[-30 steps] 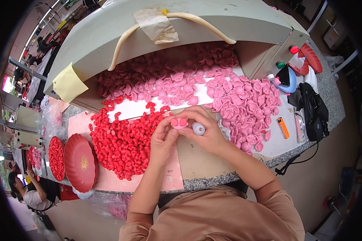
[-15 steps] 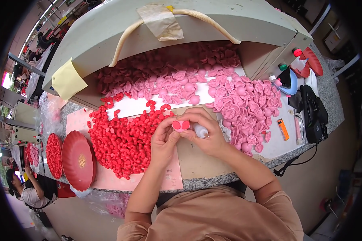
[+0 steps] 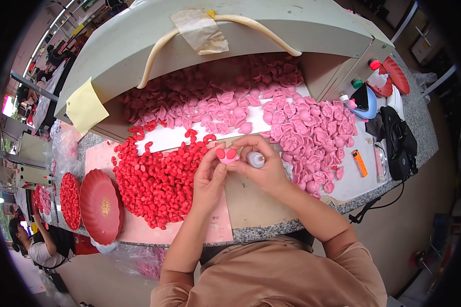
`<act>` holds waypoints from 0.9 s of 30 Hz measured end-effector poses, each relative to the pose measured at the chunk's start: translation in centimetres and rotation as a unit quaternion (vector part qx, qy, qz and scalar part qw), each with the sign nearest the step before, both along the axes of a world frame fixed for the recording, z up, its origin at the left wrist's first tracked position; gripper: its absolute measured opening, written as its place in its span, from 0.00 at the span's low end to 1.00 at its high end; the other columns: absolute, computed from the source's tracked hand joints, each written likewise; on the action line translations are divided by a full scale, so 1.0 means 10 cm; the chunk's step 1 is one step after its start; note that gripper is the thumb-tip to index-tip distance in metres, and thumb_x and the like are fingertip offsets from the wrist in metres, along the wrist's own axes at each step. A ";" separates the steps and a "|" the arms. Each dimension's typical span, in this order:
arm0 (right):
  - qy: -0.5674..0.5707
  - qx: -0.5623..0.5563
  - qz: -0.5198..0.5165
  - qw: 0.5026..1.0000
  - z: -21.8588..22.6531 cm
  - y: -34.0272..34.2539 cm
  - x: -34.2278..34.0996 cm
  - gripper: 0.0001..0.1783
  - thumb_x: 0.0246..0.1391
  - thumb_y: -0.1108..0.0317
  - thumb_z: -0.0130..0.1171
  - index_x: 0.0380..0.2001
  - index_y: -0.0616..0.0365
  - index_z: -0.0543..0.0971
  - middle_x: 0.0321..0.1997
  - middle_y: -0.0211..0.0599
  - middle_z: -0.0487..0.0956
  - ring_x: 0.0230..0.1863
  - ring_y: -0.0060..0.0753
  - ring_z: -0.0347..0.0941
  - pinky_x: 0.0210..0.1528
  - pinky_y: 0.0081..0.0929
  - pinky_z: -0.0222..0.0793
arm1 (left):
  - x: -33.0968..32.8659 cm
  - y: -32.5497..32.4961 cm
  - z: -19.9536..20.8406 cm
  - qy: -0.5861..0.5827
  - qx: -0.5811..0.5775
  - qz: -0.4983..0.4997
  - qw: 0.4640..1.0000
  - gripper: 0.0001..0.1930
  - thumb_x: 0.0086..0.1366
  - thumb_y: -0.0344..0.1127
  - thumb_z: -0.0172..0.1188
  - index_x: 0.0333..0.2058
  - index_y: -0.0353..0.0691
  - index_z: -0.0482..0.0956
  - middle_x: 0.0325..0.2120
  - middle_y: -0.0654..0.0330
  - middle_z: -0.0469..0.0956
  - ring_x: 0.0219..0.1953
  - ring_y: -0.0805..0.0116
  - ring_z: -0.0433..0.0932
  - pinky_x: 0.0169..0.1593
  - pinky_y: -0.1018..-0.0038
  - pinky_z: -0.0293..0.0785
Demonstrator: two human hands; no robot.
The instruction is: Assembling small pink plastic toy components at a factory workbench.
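Note:
Between my hands, above the worktop, is a small pink moulded piece [image 3: 228,160] with two red ovals on its upper side. My left hand [image 3: 210,171] pinches it between thumb and fingers. My right hand [image 3: 268,174] is closed around a small whitish squeeze bottle [image 3: 256,160], while its thumb and fingertips also reach the pink piece. Left of my hands spreads a heap of small curved red pieces [image 3: 156,184]. On the right lies a heap of pink petal-like and rounded pieces [image 3: 312,133]. My fingers hide part of the bottle and the pink piece.
A grey cabinet [image 3: 271,33] overhangs the back, with more pink pieces inside. Left are a scalloped red tray [image 3: 101,225] and a tray of red pieces [image 3: 70,202]. Right are an orange box [image 3: 359,163], a black bag [image 3: 398,143] and capped bottles. Another person [image 3: 43,245] sits far left.
My right hand's fingers have shifted, and the bottle now shows more fully. The pink piece has moved slightly left and tilted between my fingertips.

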State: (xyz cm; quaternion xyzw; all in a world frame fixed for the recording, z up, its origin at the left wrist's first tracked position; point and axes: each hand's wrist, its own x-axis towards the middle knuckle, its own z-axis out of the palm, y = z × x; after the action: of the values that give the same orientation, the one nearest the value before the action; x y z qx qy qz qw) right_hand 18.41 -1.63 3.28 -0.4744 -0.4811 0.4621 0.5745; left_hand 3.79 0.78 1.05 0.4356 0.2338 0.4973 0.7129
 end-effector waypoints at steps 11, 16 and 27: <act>-0.027 0.140 0.023 0.990 0.05 0.08 -0.03 0.12 0.44 0.75 0.63 0.35 0.59 0.78 0.39 0.35 0.73 0.44 0.28 0.68 0.46 0.25 0.64 | -0.06 0.01 0.08 0.051 -0.029 0.056 0.997 0.18 0.61 0.26 0.54 0.51 0.38 0.66 0.45 0.60 0.71 0.48 0.73 0.70 0.51 0.76 0.67; -0.021 0.118 -0.001 0.993 -0.09 0.04 -0.05 0.09 0.47 0.77 0.59 0.35 0.60 0.77 0.42 0.39 0.73 0.46 0.31 0.68 0.50 0.26 0.63 | -0.02 -0.01 0.04 0.068 0.027 0.031 0.997 0.14 0.62 0.27 0.53 0.47 0.38 0.68 0.41 0.65 0.70 0.43 0.77 0.70 0.47 0.79 0.67; 0.139 0.086 -0.012 0.987 -0.15 -0.05 -0.20 0.06 0.51 0.76 0.55 0.35 0.63 0.75 0.44 0.37 0.70 0.39 0.24 0.68 0.38 0.18 0.66 | -0.06 -0.05 0.05 -0.010 0.035 -0.012 0.999 0.16 0.63 0.29 0.52 0.50 0.39 0.65 0.44 0.64 0.69 0.48 0.76 0.68 0.52 0.77 0.65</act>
State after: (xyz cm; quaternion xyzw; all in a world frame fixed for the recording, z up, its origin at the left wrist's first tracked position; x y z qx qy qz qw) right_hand 16.41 -2.10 1.83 -0.3602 -0.4290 0.4734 0.6798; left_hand 3.19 0.26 1.55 0.4585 0.2040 0.5007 0.7053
